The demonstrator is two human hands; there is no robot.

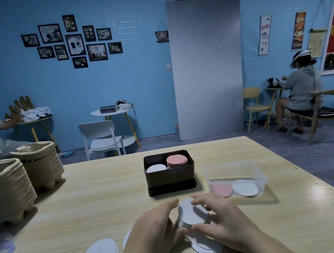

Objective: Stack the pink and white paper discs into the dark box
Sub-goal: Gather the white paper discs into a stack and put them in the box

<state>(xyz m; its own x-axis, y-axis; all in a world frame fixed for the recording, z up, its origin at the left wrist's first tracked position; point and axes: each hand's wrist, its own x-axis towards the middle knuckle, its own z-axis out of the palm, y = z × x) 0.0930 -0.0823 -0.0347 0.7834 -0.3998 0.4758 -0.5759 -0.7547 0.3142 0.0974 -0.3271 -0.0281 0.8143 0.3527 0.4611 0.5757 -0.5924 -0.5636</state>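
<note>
**Fingers (170, 204) curled round the white discs (191, 215)**

Both the left hand (154, 232) and right hand (225, 222) grip a small tilted stack low over the table (107, 198), in front of the dark box (171, 179), which holds a white pile (156, 168) and pink pile (177, 160); uneven edges could let discs fan out and slip on lifting; pale wood-grain tabletop; blue-walled café room behind.

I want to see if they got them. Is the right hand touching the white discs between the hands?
Touching. In the head view the right hand has its thumb on the near edge of the white discs, fingers over the far edge.
</note>
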